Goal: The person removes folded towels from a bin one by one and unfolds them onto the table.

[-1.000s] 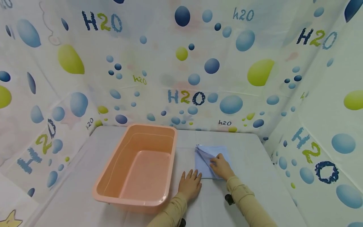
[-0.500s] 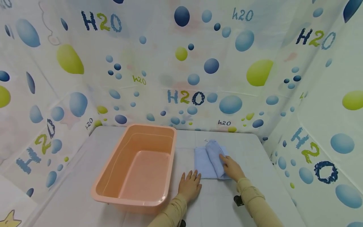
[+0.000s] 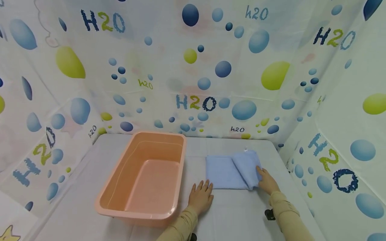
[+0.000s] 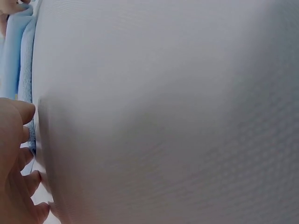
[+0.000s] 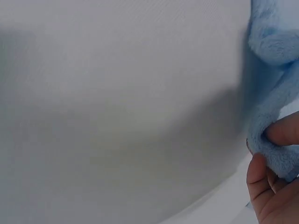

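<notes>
A light blue towel (image 3: 221, 172) lies on the white table, its right part folded over itself in a slanted flap. My right hand (image 3: 268, 180) pinches the flap's right edge between thumb and fingers. In the right wrist view the fluffy towel (image 5: 275, 49) bends in a thick fold, and my right hand (image 5: 275, 186) grips its edge. My left hand (image 3: 201, 197) rests with spread fingers on the table, just left of the towel's near left corner. In the left wrist view my left hand (image 4: 16, 163) shows at the left edge, the towel (image 4: 21, 60) beyond it.
A peach plastic basin (image 3: 101, 204) stands on the table (image 3: 238, 217) to the left, its right wall close beside my left hand. A curtain (image 3: 193, 30) printed with bubbles and H2O lettering surrounds the table at the back and both sides.
My right hand has moved to the right, drawing the towel's upper layer with it, so the towel now spreads wider. The left hand has stayed in place.
</notes>
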`<state>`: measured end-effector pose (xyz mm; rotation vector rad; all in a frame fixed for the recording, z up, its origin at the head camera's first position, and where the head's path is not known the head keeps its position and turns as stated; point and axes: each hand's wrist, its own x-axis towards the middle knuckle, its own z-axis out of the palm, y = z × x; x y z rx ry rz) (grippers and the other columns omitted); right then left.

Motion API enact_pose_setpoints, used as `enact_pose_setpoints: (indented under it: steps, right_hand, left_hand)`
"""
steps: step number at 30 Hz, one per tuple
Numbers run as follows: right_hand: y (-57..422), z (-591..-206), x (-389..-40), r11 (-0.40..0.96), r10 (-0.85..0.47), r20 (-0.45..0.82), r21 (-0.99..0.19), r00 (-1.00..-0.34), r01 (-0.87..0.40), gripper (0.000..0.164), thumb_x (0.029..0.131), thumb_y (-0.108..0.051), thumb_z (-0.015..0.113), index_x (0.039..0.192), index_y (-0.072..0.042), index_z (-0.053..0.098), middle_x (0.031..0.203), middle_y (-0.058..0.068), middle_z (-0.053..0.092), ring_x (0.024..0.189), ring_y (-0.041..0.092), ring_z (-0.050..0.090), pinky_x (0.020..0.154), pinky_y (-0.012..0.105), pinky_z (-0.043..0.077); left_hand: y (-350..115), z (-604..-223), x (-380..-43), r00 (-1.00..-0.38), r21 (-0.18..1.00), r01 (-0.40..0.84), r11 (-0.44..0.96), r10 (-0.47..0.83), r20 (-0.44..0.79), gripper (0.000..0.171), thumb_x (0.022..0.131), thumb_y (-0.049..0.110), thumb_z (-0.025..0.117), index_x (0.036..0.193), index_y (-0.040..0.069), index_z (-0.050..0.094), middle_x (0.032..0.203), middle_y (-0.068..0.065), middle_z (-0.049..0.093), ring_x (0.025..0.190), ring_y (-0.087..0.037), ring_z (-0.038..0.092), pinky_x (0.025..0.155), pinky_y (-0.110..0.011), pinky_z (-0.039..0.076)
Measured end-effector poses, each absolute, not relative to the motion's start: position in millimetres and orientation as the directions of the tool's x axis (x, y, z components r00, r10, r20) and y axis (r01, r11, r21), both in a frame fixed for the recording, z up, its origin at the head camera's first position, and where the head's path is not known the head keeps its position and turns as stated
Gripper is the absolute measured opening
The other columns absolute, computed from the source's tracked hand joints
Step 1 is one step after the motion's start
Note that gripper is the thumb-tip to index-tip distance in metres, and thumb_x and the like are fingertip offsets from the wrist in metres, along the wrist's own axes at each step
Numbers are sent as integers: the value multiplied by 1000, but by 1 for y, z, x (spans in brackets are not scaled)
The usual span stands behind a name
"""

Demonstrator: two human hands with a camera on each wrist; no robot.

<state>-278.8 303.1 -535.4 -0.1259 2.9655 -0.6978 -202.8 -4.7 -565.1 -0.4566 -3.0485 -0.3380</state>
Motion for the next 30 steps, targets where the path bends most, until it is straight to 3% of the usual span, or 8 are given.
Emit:
enact_pose_setpoints:
  steps: [8, 15, 19, 25, 30]
  right_hand:
    - [324, -547, -274, 913, 64, -110, -396, -992, 103, 71, 75, 1, 44, 143, 6, 24, 141, 39, 24, 122, 60, 34, 100, 64, 34]
    - [333, -539, -268, 887, 214, -82, -401, -973, 229, 66, 79, -2, 40, 141, 9, 22, 140, 38, 23, 110, 66, 37, 95, 65, 35]
    - [333, -540, -264, 874, 309, -32, -384, -951, 297, 69, 80, -2, 44, 142, 8, 17, 145, 33, 15, 110, 64, 32, 90, 70, 33]
    - [299, -550, -268, 867, 337, 114, -424, -935, 261, 72, 77, -6, 48, 142, 2, 19, 141, 37, 17, 119, 61, 24, 91, 72, 24]
    - [255, -552, -269, 872, 231, 59, -456, -971, 180, 69, 84, -16, 48, 144, 2, 19, 142, 36, 18, 124, 60, 22, 94, 72, 24]
  left_hand:
    - [-7, -569, -199, -955, 196, 297, 934, 286, 85, 47, 93, 37, 48, 137, 21, 48, 144, 1, 46, 134, -23, 42, 108, -48, 34]
    - [-7, -571, -200, -946, 199, 318, 927, 296, 131, 46, 95, 39, 43, 138, 21, 47, 145, 1, 45, 133, -23, 42, 109, -46, 34]
    - [-7, -572, -200, -937, 184, 334, 925, 305, 167, 47, 97, 42, 38, 139, 23, 45, 145, 3, 44, 133, -21, 42, 109, -44, 34]
    - [-6, -572, -201, -948, 176, 310, 934, 291, 126, 48, 95, 40, 44, 139, 20, 45, 145, 1, 44, 134, -23, 41, 110, -45, 33]
    - [-3, -572, -200, -952, 178, 304, 936, 289, 104, 50, 94, 42, 44, 139, 20, 45, 146, 0, 43, 135, -24, 40, 110, -47, 33]
